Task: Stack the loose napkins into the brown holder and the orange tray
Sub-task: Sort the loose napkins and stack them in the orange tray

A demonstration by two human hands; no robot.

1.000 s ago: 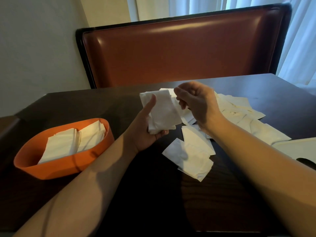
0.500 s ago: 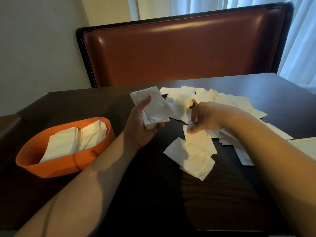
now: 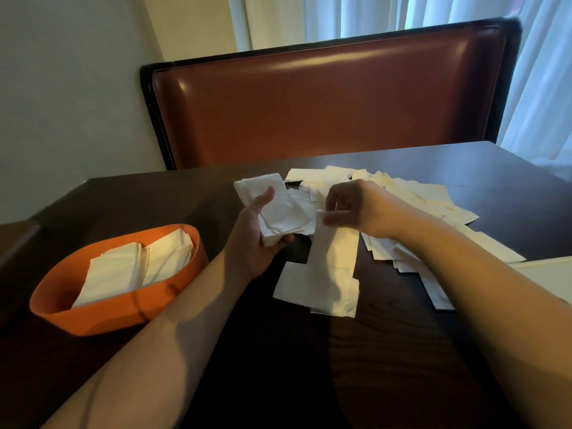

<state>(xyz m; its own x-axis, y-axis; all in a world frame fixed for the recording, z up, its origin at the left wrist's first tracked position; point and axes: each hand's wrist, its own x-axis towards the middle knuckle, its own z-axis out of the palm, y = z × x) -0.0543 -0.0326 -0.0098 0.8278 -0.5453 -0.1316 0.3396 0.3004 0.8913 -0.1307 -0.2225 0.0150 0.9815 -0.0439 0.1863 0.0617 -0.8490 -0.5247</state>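
My left hand (image 3: 257,243) grips a small stack of white napkins (image 3: 275,205) above the dark table, thumb on top. Just to its right, my right hand (image 3: 349,212) pinches the top edge of a single napkin (image 3: 334,246), which hangs lifted off the table. Two more napkins (image 3: 315,289) lie flat below it. A pile of loose napkins (image 3: 418,199) spreads behind and to the right of my right hand. The orange tray (image 3: 102,317) sits at the left with two rows of napkins (image 3: 139,267) inside. The brown holder is not in sight.
The dark wooden table (image 3: 309,366) runs to a brown padded bench back (image 3: 325,103) at the far side. A pale flat thing (image 3: 544,274) lies at the right edge, partly behind my forearm. White curtains hang at the back right.
My right hand dropped from beside the stack to the table, pinched one napkin there and has now lifted it. My left hand stayed almost still with its stack.
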